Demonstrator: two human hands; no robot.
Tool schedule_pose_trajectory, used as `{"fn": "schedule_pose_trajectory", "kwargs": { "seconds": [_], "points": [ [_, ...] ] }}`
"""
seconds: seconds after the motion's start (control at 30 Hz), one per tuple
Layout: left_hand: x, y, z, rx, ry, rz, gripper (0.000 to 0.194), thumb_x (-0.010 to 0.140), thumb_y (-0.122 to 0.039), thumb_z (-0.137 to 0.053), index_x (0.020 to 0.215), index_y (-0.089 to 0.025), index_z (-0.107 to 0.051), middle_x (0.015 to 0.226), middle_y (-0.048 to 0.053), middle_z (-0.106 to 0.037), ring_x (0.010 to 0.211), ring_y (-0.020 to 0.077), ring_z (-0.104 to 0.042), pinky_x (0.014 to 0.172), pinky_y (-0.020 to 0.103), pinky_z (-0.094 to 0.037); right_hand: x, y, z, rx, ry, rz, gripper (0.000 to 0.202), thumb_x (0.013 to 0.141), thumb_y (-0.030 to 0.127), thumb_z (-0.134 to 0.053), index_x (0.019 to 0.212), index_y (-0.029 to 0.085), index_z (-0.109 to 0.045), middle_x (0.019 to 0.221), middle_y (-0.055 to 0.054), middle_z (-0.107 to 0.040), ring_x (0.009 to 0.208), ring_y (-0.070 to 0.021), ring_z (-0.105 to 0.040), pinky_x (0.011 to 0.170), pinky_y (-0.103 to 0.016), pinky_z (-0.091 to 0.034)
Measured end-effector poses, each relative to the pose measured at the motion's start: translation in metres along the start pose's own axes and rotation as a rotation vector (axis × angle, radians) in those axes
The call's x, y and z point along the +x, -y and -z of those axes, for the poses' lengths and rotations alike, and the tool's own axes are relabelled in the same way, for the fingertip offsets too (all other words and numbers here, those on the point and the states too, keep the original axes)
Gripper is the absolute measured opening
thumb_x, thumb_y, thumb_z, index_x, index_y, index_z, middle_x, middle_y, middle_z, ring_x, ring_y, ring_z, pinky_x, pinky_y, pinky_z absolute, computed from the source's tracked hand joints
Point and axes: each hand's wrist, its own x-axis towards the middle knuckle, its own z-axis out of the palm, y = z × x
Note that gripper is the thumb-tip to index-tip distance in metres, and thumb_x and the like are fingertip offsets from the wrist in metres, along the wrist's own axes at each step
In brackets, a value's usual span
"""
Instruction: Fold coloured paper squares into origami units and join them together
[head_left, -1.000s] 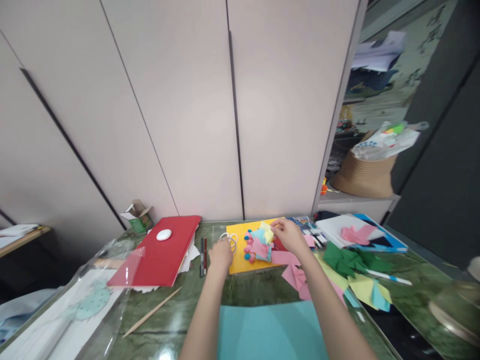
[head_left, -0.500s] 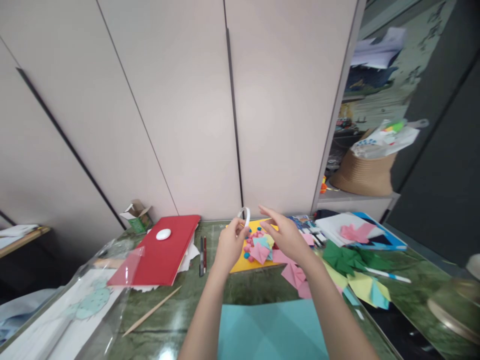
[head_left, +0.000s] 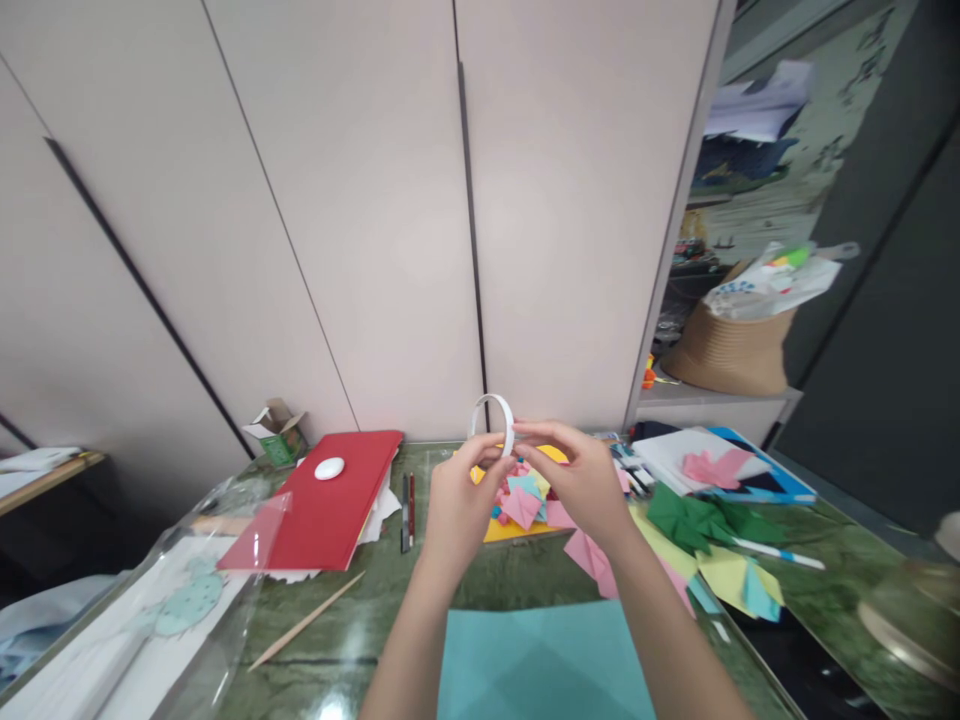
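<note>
A thin white ring, perhaps a roll of tape, stands upright between my hands. My left hand pinches its lower part between thumb and fingers. My right hand is at the ring's right side, its thumb and fingers apart and the fingertips at or very near the rim; contact is hard to tell. Behind and below the hands, pink, blue and yellow folded papers and small pink and blue pieces lie on a yellow sheet. A teal sheet lies nearer, between my forearms.
Left on the green table are a red folder with a white oval object, pens, a wooden stick and a small green box. Right are green folded papers, a marker and a blue book.
The white ring has risen slightly and more of its loop shows. My right hand has come in to the ring's side, and its raised fingers have lowered.
</note>
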Motion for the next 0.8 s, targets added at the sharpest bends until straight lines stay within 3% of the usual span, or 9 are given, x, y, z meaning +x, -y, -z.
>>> {"fn": "schedule_pose_trajectory", "kwargs": {
  "seconds": [0.1,0.27,0.4,0.5,0.63,0.7,0.8],
  "points": [
    [-0.0011,-0.0026,0.0000,0.080,-0.038,-0.037,0.021,0.080,-0.020,-0.059,0.100,-0.022,-0.067,0.095,0.003,-0.073,0.084,0.0163,-0.066,0.075,0.024,-0.048,0.0006,0.0004,0.0008,0.100,0.017,0.003,0.012,0.078,0.022,-0.061,0.086,0.021,-0.070,0.106,-0.006,-0.069,0.095,-0.0191,-0.064,0.083,-0.032,-0.050],
    [-0.0024,-0.0059,0.0005,0.190,-0.054,-0.085,0.020,0.081,-0.018,-0.059,0.098,-0.022,-0.068,0.095,0.001,-0.073,0.082,0.0150,-0.065,0.074,0.023,-0.049,0.0023,-0.0034,0.0032,0.250,0.064,-0.044,0.007,0.074,0.024,-0.066,0.078,0.018,-0.066,0.105,-0.008,-0.066,0.089,-0.0189,-0.065,0.080,-0.034,-0.050],
    [-0.0021,-0.0056,0.0001,0.236,-0.072,-0.080,0.020,0.081,-0.018,-0.059,0.099,-0.022,-0.068,0.093,0.001,-0.074,0.080,0.0145,-0.066,0.071,0.022,-0.049,0.0015,-0.0026,0.0053,0.225,0.039,-0.024,0.006,0.074,0.022,-0.067,0.072,0.019,-0.062,0.101,-0.007,-0.066,0.091,-0.0193,-0.064,0.080,-0.033,-0.050],
    [-0.0018,-0.0043,-0.0002,0.286,-0.099,-0.089,0.020,0.080,-0.019,-0.060,0.099,-0.020,-0.068,0.090,0.001,-0.074,0.077,0.0150,-0.067,0.071,0.023,-0.050,-0.0003,0.0015,0.0055,0.066,-0.033,0.081,0.004,0.078,0.020,-0.063,0.082,0.021,-0.065,0.100,-0.005,-0.067,0.090,-0.0182,-0.064,0.081,-0.033,-0.050],
    [-0.0025,-0.0007,-0.0014,0.417,-0.125,-0.131,0.022,0.081,-0.020,-0.060,0.102,-0.021,-0.068,0.095,0.003,-0.074,0.084,0.0182,-0.067,0.077,0.028,-0.050,-0.0022,0.0032,0.0029,-0.372,-0.069,0.406,0.023,0.086,0.017,-0.054,0.103,0.025,-0.067,0.112,-0.006,-0.065,0.099,-0.0189,-0.060,0.086,-0.036,-0.045],
    [-0.0034,0.0011,-0.0023,0.470,-0.125,-0.136,0.023,0.082,-0.020,-0.059,0.103,-0.022,-0.068,0.098,0.003,-0.073,0.087,0.0194,-0.067,0.078,0.030,-0.050,-0.0028,0.0005,0.0007,-0.535,-0.094,0.539,0.023,0.087,0.016,-0.053,0.102,0.025,-0.068,0.112,-0.006,-0.065,0.096,-0.0198,-0.060,0.083,-0.037,-0.044],
    [-0.0050,0.0022,-0.0035,0.508,-0.128,-0.150,0.024,0.082,-0.019,-0.058,0.105,-0.024,-0.067,0.096,0.003,-0.074,0.085,0.0191,-0.067,0.077,0.030,-0.050,-0.0038,-0.0042,-0.0019,-0.648,-0.178,0.621,0.019,0.086,0.013,-0.055,0.095,0.023,-0.069,0.105,-0.007,-0.068,0.090,-0.0195,-0.060,0.079,-0.036,-0.043]
  ]
}}
